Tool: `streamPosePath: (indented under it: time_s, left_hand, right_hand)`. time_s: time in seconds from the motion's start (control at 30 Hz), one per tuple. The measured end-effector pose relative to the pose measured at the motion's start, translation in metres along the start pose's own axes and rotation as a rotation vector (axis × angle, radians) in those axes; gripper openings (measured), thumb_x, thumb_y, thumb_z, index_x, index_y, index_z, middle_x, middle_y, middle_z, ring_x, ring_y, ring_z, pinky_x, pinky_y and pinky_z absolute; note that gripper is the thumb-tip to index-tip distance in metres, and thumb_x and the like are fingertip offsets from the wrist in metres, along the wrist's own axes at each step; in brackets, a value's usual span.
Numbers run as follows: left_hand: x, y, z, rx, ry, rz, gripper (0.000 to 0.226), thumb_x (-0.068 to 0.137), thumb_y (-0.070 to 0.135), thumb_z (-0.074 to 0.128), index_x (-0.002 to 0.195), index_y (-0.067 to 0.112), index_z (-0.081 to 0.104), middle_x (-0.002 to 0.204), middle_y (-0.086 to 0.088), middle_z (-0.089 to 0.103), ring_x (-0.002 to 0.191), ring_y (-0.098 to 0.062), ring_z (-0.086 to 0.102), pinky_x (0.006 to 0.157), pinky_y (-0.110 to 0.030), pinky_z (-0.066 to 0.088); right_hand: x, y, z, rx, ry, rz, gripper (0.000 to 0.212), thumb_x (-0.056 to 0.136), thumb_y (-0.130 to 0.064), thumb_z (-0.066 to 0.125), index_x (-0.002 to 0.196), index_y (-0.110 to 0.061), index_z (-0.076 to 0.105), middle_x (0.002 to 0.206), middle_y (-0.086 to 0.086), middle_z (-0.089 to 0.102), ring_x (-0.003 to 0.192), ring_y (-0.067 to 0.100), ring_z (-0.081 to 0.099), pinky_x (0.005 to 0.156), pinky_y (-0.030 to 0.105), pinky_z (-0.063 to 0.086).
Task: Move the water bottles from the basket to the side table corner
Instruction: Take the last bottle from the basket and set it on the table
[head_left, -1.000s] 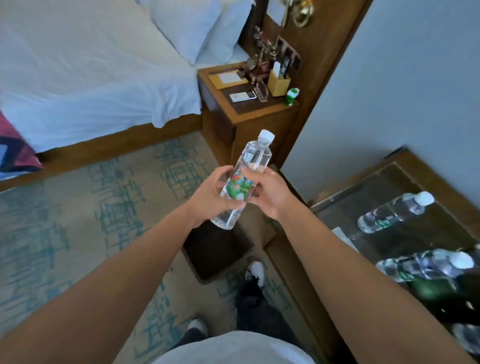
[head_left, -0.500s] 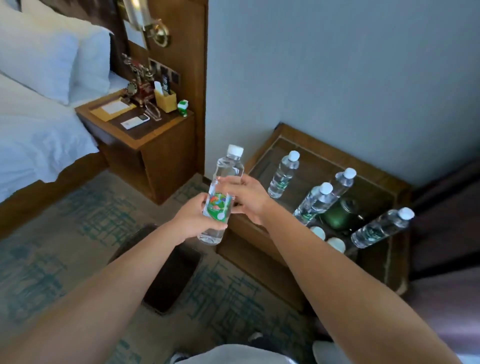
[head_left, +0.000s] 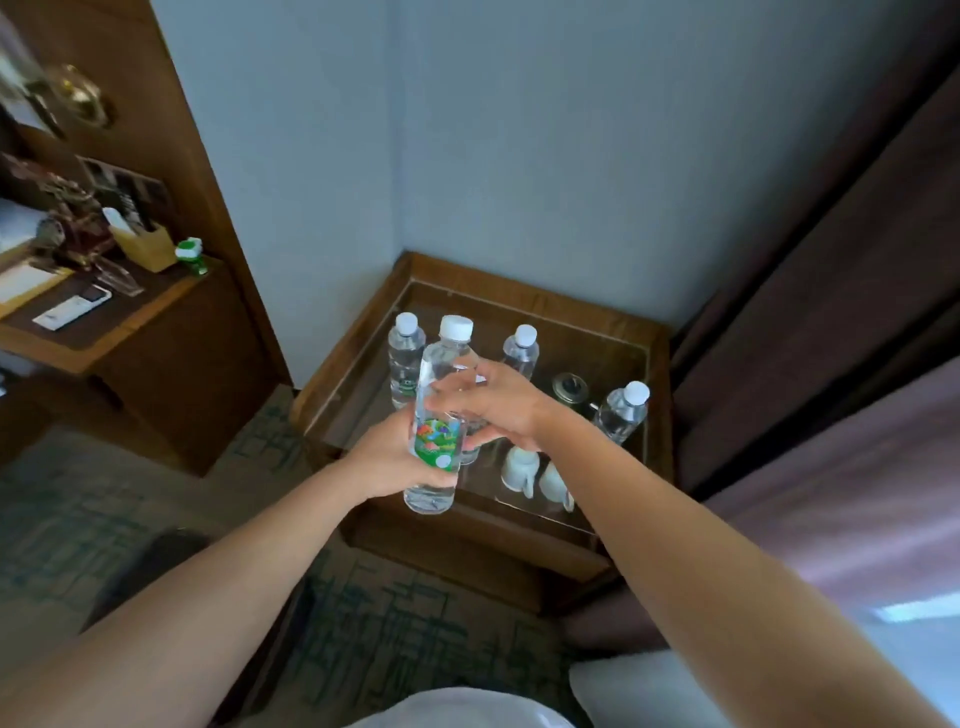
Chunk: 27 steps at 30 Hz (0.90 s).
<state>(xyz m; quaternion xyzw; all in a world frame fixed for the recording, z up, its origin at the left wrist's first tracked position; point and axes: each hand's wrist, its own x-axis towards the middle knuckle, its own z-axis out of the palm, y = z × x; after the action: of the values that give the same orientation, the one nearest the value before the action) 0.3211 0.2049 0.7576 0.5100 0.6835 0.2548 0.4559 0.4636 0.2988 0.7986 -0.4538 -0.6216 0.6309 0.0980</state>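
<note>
I hold a clear water bottle with a white cap and green label upright in front of me. My left hand grips its lower half and my right hand wraps its middle. Behind it stands the glass-topped wooden side table in the room's corner. Three other capped bottles stand on it: one at the left, one in the middle, one at the right. The dark basket sits on the carpet at lower left, mostly hidden by my left arm.
A dark green teapot and two upturned white cups share the table's right and near side. A wooden nightstand with a phone, a holder and small items stands at left. Dark curtains hang at right.
My view has swung right from the bed and nightstand to the corner side table. The held bottle has travelled with both hands toward the table and now hangs over its near left edge.
</note>
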Motion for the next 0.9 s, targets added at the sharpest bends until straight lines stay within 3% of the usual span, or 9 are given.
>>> streamPosePath:
  time_s: [0.07,0.17,0.33,0.53,0.67,0.77,0.9]
  left_hand:
    - [0.013,0.009,0.025,-0.004,-0.062,0.008,0.057,0.068,0.022,0.090,0.110,0.040,0.056,0.106,0.019,0.066,0.097,-0.002,0.062,0.090,-0.030,0.051]
    - [0.032,0.018,0.063,-0.035,-0.116,-0.004,0.056,0.067,0.023,0.090,0.115,0.035,0.063,0.108,0.014,0.072,0.102,-0.008,0.068,0.093,-0.044,0.057]
    - [0.065,0.029,0.114,-0.067,-0.132,-0.044,0.062,0.064,0.027,0.090,0.119,0.031,0.062,0.110,0.010,0.072,0.103,-0.013,0.068,0.094,-0.046,0.057]
    - [0.102,0.037,0.137,-0.011,-0.066,-0.060,0.066,0.061,0.035,0.090,0.119,0.029,0.060,0.118,0.006,0.071,0.108,-0.019,0.066,0.100,-0.047,0.051]
    - [0.123,0.037,0.143,-0.070,-0.039,-0.083,0.065,0.071,0.029,0.087,0.128,0.028,0.055,0.130,0.003,0.067,0.118,-0.020,0.061,0.106,-0.038,0.044]
    - [0.134,0.033,0.141,-0.094,-0.028,-0.082,0.068,0.072,0.028,0.088,0.130,0.026,0.054,0.132,-0.001,0.067,0.121,-0.024,0.061,0.107,-0.042,0.045]
    - [0.148,0.024,0.136,-0.094,-0.058,-0.068,0.066,0.075,0.026,0.086,0.132,0.026,0.053,0.133,0.001,0.065,0.124,-0.023,0.059,0.106,-0.037,0.044]
  right_hand:
    - [-0.007,0.017,-0.023,-0.058,0.017,0.010,0.052,0.076,-0.027,0.085,0.123,-0.025,0.062,0.119,-0.001,0.072,0.108,0.020,0.071,0.091,0.046,0.061]
    - [-0.015,0.048,-0.053,-0.133,0.043,0.051,0.057,0.071,-0.028,0.087,0.123,-0.028,0.063,0.118,-0.002,0.073,0.106,0.020,0.072,0.089,0.047,0.061]
    - [-0.023,0.085,-0.095,-0.031,0.163,0.119,0.065,0.063,-0.025,0.091,0.122,-0.026,0.065,0.119,-0.001,0.073,0.107,0.023,0.071,0.092,0.051,0.060]
    - [-0.009,0.091,-0.113,-0.061,0.315,0.125,0.074,0.059,-0.010,0.089,0.125,-0.021,0.057,0.116,0.002,0.071,0.110,0.022,0.068,0.100,0.049,0.055]
    - [0.008,0.092,-0.110,-0.166,0.403,0.124,0.083,0.051,-0.022,0.085,0.129,-0.021,0.055,0.119,0.000,0.070,0.113,0.023,0.065,0.103,0.050,0.052]
    - [0.017,0.088,-0.106,-0.274,0.404,0.157,0.078,0.059,-0.019,0.085,0.130,-0.019,0.053,0.121,0.002,0.068,0.116,0.025,0.063,0.105,0.049,0.050]
    - [0.025,0.078,-0.106,-0.388,0.391,0.219,0.070,0.063,-0.018,0.087,0.125,-0.017,0.056,0.119,0.002,0.069,0.113,0.024,0.064,0.103,0.044,0.050]
